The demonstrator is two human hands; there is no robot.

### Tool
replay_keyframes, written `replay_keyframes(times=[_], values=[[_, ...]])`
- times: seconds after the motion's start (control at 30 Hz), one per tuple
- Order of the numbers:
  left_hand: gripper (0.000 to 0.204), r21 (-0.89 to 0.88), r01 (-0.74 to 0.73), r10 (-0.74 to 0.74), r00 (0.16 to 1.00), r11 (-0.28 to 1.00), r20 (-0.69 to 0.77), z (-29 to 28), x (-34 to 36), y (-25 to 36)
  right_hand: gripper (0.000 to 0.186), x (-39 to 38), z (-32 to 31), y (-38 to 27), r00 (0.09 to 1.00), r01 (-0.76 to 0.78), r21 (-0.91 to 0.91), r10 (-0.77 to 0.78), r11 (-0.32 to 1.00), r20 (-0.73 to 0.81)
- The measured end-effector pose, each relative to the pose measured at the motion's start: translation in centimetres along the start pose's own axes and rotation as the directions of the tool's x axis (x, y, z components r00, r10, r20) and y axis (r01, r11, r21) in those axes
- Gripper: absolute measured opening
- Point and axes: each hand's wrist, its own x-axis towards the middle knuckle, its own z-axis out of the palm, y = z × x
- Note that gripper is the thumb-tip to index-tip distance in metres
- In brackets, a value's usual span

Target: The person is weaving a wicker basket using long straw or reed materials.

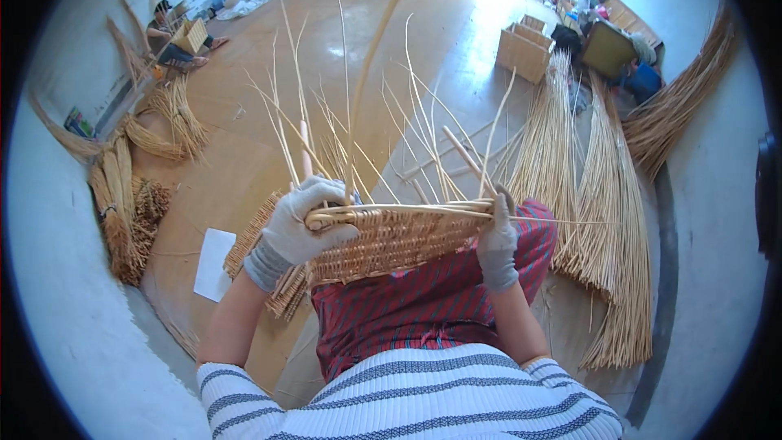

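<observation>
A partly woven wicker basket rests on my lap, with loose upright willow rods standing out of its far side. My left hand, in a pale glove, is closed round the basket's left rim corner, the thumb lying along its near wall. At the right end of the rim, my gloved right hand is closed with its fingers wrapped over the edge and a thin rod. One thicker rod rises beside my left hand and leaves the top of the view. Red striped cloth covers my knees.
Long bundles of rods lie on the floor to the right, near a square woven basket. More bundles lean along the left wall. A white sheet lies left of me. Another person sits far left with a basket.
</observation>
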Motion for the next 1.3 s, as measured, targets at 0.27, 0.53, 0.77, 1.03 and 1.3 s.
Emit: replay_keyframes(times=[0.27, 0.53, 0.77, 1.03, 1.3], values=[[0.041, 0.098, -0.319, 0.322, 0.947, 0.943, -0.016, -1.4, 4.8, 2.6, 0.053, 1.8, 1.1, -8.3, 0.966, 0.248, -0.062, -0.251, 0.967, -0.054], [0.044, -0.07, -0.196, 0.2, 0.979, 0.978, 0.045, 2.7, 4.5, -9.3, 0.023, 2.8, -1.1, -3.3, 0.946, 0.281, -0.233, -0.309, 0.931, -0.094], [0.046, -0.187, 0.104, -0.076, 0.985, 0.977, 0.153, 6.0, 0.2, -13.3, 0.035, 1.6, -3.4, 0.6, 0.953, 0.266, -0.337, -0.3, 0.903, -0.052], [0.046, 0.015, 0.314, -0.312, 0.937, 0.949, 0.156, 4.8, 1.9, -10.7, 0.031, -3.4, -1.9, -1.9, 0.964, -0.02, -0.432, -0.097, 0.901, -0.246], [0.04, 0.387, -0.228, 0.156, 0.966, 0.894, 0.207, 5.0, 6.5, -10.1, 0.038, -1.9, -3.9, 1.2, 0.94, -0.267, -0.191, 0.211, 0.945, -0.269]])
